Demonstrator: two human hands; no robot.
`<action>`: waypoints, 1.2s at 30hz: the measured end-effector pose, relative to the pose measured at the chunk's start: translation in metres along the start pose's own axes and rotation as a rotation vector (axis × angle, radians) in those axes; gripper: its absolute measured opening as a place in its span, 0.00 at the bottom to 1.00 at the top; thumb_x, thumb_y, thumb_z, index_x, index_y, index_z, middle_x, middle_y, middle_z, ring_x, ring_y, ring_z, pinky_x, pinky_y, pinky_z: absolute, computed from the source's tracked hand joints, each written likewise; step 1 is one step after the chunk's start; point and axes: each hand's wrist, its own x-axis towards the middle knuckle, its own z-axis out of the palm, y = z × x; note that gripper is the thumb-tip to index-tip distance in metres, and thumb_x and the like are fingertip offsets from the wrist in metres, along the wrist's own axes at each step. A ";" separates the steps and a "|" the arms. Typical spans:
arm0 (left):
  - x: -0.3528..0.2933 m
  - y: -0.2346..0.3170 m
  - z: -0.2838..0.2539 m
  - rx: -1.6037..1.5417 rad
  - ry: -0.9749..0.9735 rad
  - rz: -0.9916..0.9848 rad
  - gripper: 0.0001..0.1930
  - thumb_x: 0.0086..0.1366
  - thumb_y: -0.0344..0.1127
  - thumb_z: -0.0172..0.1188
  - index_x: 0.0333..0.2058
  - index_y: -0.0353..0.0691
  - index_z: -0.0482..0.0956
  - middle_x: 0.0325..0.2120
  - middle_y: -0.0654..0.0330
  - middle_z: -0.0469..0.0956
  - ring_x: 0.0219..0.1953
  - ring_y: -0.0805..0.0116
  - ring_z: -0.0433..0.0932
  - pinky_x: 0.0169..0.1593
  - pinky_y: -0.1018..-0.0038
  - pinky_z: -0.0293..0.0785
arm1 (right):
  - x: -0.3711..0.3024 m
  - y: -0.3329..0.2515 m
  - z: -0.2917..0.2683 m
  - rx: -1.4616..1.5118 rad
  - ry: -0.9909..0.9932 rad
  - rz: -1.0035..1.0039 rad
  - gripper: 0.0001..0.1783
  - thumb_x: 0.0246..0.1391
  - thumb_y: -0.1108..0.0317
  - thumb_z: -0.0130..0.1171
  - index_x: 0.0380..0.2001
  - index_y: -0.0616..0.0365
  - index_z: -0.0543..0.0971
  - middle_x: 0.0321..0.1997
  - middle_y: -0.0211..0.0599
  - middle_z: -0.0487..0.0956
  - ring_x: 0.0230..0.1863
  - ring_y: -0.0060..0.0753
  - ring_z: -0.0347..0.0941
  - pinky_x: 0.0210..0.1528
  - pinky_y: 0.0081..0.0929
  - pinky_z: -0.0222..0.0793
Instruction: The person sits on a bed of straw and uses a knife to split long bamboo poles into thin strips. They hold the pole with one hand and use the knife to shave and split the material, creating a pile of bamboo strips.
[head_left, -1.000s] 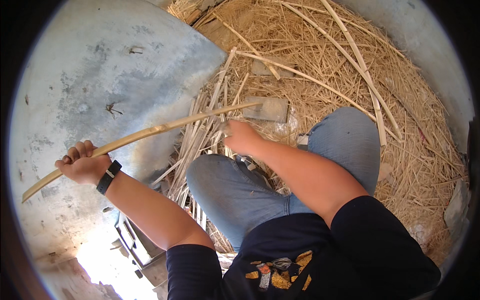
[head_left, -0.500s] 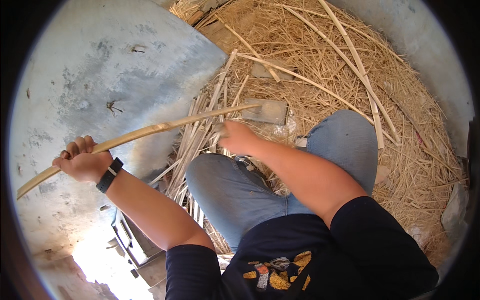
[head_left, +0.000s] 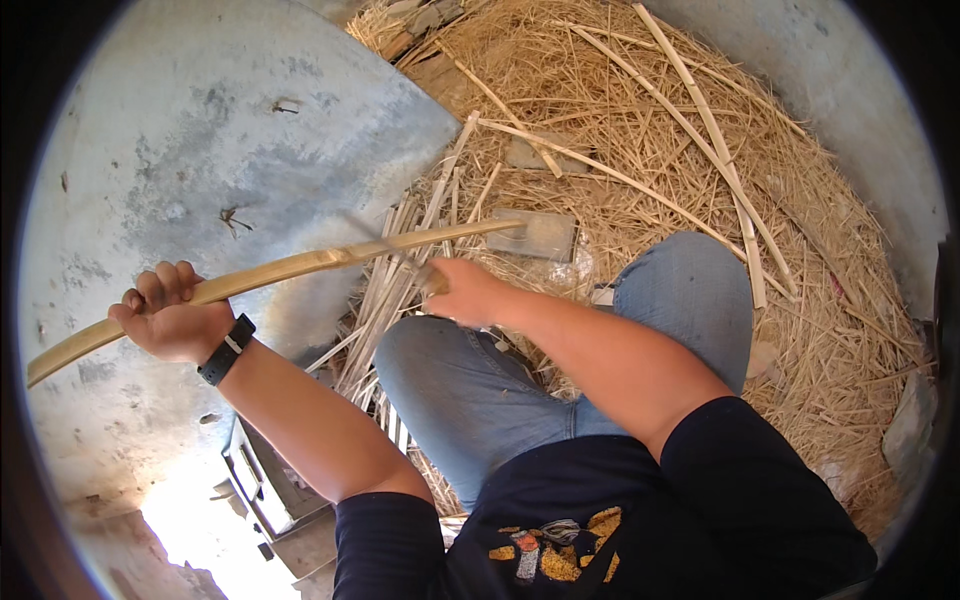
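Observation:
A long split bamboo strip [head_left: 285, 268] slants across the view, its left end lower and its right end over a flat grey block [head_left: 545, 236] on the floor. My left hand [head_left: 172, 310], with a black watch on the wrist, is closed around the strip towards its left end. Closed on the handle of a knife [head_left: 395, 252], my right hand [head_left: 462, 292] is just below the strip's right part. The blade is smeared by motion and crosses the strip; whether it touches it I cannot tell.
Split bamboo strips [head_left: 375, 285] lie in a pile beside my left knee. Straw-like shavings [head_left: 640, 150] cover the floor, with long bamboo strips [head_left: 705, 110] on top. A blue-grey wall [head_left: 200, 130] rises at left, another wall [head_left: 870, 130] at far right.
The knife blade has come into sight across the bamboo strip, and my right hand has turned and shifted slightly. My left hand keeps its hold, nearly still.

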 end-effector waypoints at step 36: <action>0.029 -0.002 -0.037 -0.483 -0.608 -0.297 0.11 0.58 0.40 0.58 0.23 0.52 0.64 0.17 0.72 0.55 0.19 0.76 0.50 0.25 0.75 0.49 | 0.012 0.001 -0.035 0.447 -0.201 0.251 0.18 0.51 0.71 0.61 0.44 0.60 0.69 0.18 0.25 0.70 0.15 0.15 0.63 0.16 0.18 0.63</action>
